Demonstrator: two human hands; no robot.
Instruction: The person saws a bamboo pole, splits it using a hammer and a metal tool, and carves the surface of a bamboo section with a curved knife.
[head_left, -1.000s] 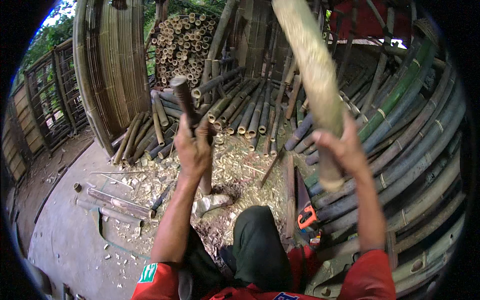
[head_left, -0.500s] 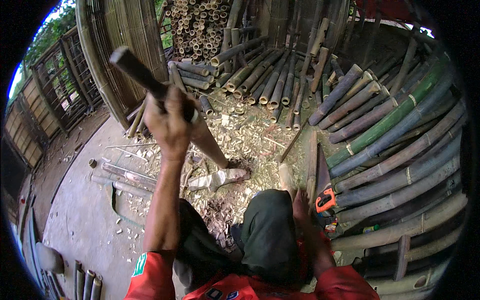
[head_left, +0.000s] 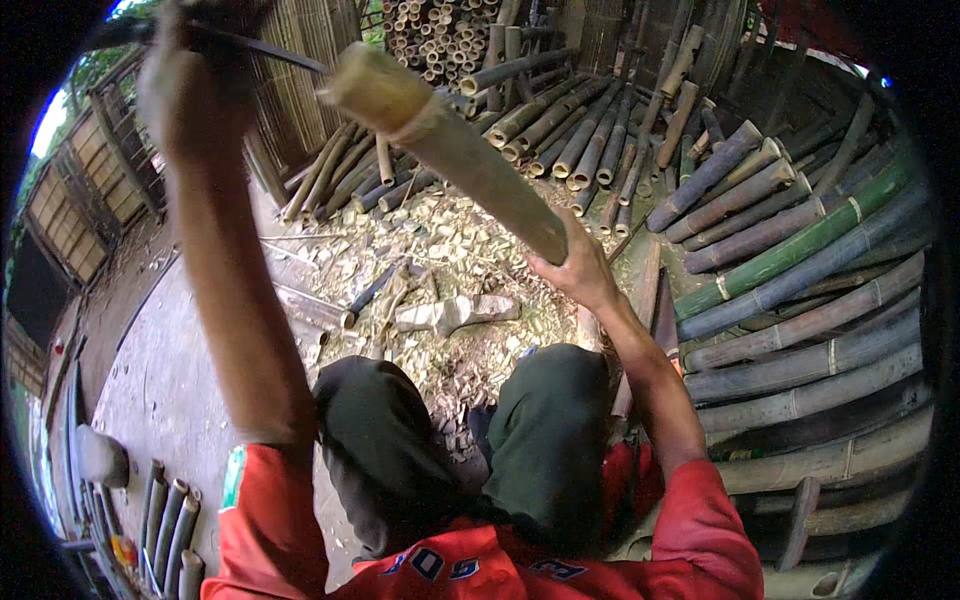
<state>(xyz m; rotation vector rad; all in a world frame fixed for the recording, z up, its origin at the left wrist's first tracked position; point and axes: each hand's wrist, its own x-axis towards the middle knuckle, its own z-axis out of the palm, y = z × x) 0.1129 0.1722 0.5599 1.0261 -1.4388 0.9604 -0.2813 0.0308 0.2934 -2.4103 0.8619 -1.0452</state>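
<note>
High at the upper left, my left hand (head_left: pixel 200 105) is blurred by motion and closed round a long-handled knife. The knife's narrow dark blade (head_left: pixel 268 48) points right, towards the upper end of a bamboo piece. My right hand (head_left: pixel 578 264) grips this bamboo piece (head_left: pixel 465 155) at its lower end. Held slantwise in the air, the bamboo has a pale, cut upper end near the blade. Whether blade and bamboo touch, I cannot tell. Below them, a pale wooden block (head_left: pixel 458 314) lies on the ground in front of my knees.
Pale wood chips (head_left: pixel 470 245) cover the ground around the block. Long bamboo poles (head_left: pixel 800 350) lie stacked on the right, one of them green (head_left: pixel 770 265). Shorter bamboo lengths (head_left: pixel 570 130) lie at the back, below a stack of cut ends (head_left: pixel 435 40). More poles (head_left: pixel 170 530) stand at the lower left.
My left hand has swung up and left with the knife. My right hand has come up from beside my right knee and now holds the bamboo piece in the air.
</note>
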